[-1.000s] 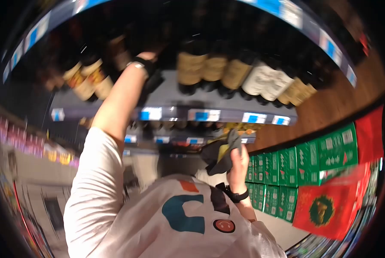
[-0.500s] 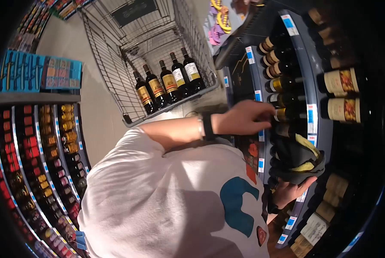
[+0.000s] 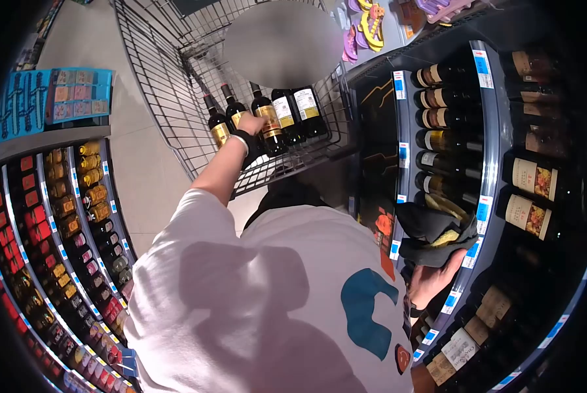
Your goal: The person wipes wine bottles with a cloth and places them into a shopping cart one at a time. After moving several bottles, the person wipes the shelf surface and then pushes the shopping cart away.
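My left hand [image 3: 250,124] reaches into the shopping cart [image 3: 175,141], its fingers closed around a wine bottle [image 3: 272,131] with a gold label. Another gold-label bottle [image 3: 217,126] stands to its left, and white-label bottles [image 3: 307,108] to its right. Over by the shelf on the right, my right hand [image 3: 432,278] holds a bunched dark grey cloth [image 3: 424,226] with yellow parts, from below. The cloth lies against the shelf edge, covering some of what is behind it.
Dark bottles [image 3: 447,141] lie on the shelf at right, behind price-tag rails [image 3: 482,209]. At left, shelves [image 3: 64,262] hold small jars and boxes under a blue display [image 3: 57,98]. A blurred grey oval hides part of the cart. Purple and yellow items [image 3: 372,26] sit beyond it.
My left hand has moved from the shelf bottles, leftward into the cart, and has taken hold of a bottle there. My right hand still holds the cloth. The view has shifted.
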### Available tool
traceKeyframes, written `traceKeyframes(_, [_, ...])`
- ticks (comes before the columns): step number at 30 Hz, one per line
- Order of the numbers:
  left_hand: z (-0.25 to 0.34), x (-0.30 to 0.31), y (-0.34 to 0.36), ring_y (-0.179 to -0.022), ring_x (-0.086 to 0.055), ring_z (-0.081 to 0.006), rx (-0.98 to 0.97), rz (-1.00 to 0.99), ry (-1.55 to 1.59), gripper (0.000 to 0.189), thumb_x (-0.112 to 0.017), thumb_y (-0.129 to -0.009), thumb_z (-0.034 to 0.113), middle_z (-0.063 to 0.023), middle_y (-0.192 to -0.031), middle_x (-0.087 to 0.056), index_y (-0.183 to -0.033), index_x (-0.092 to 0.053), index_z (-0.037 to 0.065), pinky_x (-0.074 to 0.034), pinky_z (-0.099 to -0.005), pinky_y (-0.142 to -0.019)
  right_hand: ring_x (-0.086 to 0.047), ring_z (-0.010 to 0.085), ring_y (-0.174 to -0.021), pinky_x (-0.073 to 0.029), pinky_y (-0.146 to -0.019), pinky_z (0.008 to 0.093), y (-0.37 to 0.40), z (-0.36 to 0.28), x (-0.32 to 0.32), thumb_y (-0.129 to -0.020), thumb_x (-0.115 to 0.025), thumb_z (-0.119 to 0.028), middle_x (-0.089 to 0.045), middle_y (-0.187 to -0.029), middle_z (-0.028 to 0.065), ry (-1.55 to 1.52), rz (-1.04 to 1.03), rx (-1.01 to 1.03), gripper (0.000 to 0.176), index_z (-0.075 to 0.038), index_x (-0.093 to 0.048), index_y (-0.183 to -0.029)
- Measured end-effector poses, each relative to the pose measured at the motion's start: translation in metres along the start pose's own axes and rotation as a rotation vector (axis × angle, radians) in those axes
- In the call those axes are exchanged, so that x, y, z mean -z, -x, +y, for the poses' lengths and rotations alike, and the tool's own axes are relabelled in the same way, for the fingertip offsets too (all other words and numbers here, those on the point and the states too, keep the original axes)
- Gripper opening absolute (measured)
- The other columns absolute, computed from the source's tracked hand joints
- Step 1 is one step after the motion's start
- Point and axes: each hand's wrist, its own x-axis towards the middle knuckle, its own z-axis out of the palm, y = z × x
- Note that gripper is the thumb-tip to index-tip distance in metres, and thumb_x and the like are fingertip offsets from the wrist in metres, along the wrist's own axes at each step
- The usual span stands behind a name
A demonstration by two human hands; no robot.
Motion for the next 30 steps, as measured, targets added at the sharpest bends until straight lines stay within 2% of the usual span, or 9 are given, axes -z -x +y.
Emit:
traceKeyframes(2, [-0.010,-0.025,-0.018,-0.091,-0.067,-0.0326,0.031,0.075,-0.019,0.070,-0.078,-0.065,0.052,-0.0254,-0.096,-0.067,-0.093,-0.065,-0.012,-0.054,-0.0365,-0.080,-0.046,0.0209,-0.124,-0.036,-0.105,0.0395,0.006,-0.004,-0.007,-0.099,-0.044,-0.041,-0.044,-0.137,0.0067,0.010,0.031,0.009,0.052,-0.009,-0.038,-0.140])
traceKeyframes(7, [-0.004,-0.060,-0.048,-0.112,-0.058,-0.0338,0.191,0.157,-0.011,0.106,-0.078,-0.056,0.065,-0.0240,-0.122,-0.056,-0.122,-0.045,-0.012,-0.047,-0.0371,-0.094,-0.043,0.0217,-0.127,-0.034,-0.105,0.0402,0.017,-0.006,-0.008,-0.097,-0.046,-0.042,-0.043,-0.139,0.0076,0.076,0.100,0.028,0.056,-0.009,-0.037,-0.142])
traceKeyframes(14, [-0.004,-0.074,-0.072,-0.123,-0.050,-0.0328,0.311,0.144,0.063,0.136,-0.085,-0.046,0.063,-0.0260,-0.134,-0.046,-0.137,-0.017,-0.013,-0.043,-0.0375,-0.101,-0.039,0.0221,-0.129,-0.028,-0.108,0.0416,0.029,-0.004,-0.017,-0.096,-0.048,-0.046,-0.040,-0.141,0.0063,0.152,0.185,0.037,0.059,-0.012,-0.037,-0.142])
traceKeyframes(17, [-0.039,-0.081,-0.106,-0.119,-0.053,-0.0333,0.203,0.044,0.065,0.129,-0.088,-0.046,0.058,-0.0262,-0.129,-0.051,-0.134,-0.024,-0.011,-0.045,-0.0376,-0.099,-0.039,0.0206,-0.129,-0.027,-0.108,0.0402,0.028,-0.005,-0.019,-0.096,-0.048,-0.046,-0.040,-0.141,0.0051,0.171,0.156,0.042,0.057,-0.013,-0.038,-0.142])
traceKeyframes(20, [-0.022,-0.076,-0.096,-0.088,-0.066,-0.0269,0.336,0.085,0.232,0.106,-0.094,-0.053,0.032,-0.0221,-0.116,-0.058,-0.129,-0.032,-0.012,-0.057,-0.0361,-0.063,-0.041,0.0227,-0.127,-0.030,-0.107,0.0411,0.025,-0.005,-0.030,-0.095,-0.052,-0.043,-0.042,-0.139,0.0087,0.230,0.171,0.065,0.060,-0.007,-0.037,-0.141])
traceKeyframes(23, [-0.025,-0.074,-0.100,-0.082,-0.065,-0.0251,0.351,0.098,0.310,0.098,-0.092,-0.056,0.017,-0.0200,-0.111,-0.059,-0.129,-0.032,-0.006,-0.057,-0.0366,-0.053,-0.045,0.0228,-0.123,-0.034,-0.104,0.0396,0.020,-0.004,-0.037,-0.094,-0.055,-0.039,-0.045,-0.135,0.0097,0.248,0.141,0.075,0.060,-0.004,-0.038,-0.139])
traceKeyframes(27, [-0.069,-0.096,-0.140,-0.080,-0.065,-0.0258,0.237,0.071,0.408,0.083,-0.091,-0.059,0.017,-0.0178,-0.106,-0.062,-0.122,-0.043,-0.007,-0.058,-0.0389,-0.056,-0.049,0.0199,-0.117,-0.038,-0.100,0.0352,0.014,-0.007,-0.050,-0.094,-0.056,-0.036,-0.049,-0.129,0.0092,0.256,0.083,0.066,0.056,-0.003,-0.040,-0.137])
traceKeyframes(28, [-0.074,-0.094,-0.150,-0.079,-0.065,-0.0259,0.213,0.119,0.200,0.074,-0.090,-0.061,0.018,-0.0160,-0.102,-0.063,-0.118,-0.049,-0.006,-0.057,-0.0407,-0.058,-0.050,0.0193,-0.116,-0.038,-0.099,0.0344,0.013,-0.007,-0.051,-0.093,-0.057,-0.034,-0.050,-0.128,0.0086,0.242,0.059,0.053,0.056,-0.003,-0.041,-0.136])
traceKeyframes(30, [-0.071,-0.080,-0.123,-0.088,-0.064,-0.0303,0.146,0.028,0.232,0.086,-0.089,-0.055,0.034,-0.0189,-0.109,-0.061,-0.119,-0.049,-0.008,-0.054,-0.0428,-0.073,-0.051,0.0180,-0.113,-0.039,-0.097,0.0325,0.010,-0.011,-0.049,-0.092,-0.060,-0.030,-0.051,-0.127,0.0075,0.239,0.037,0.036,0.055,-0.002,-0.042,-0.135])
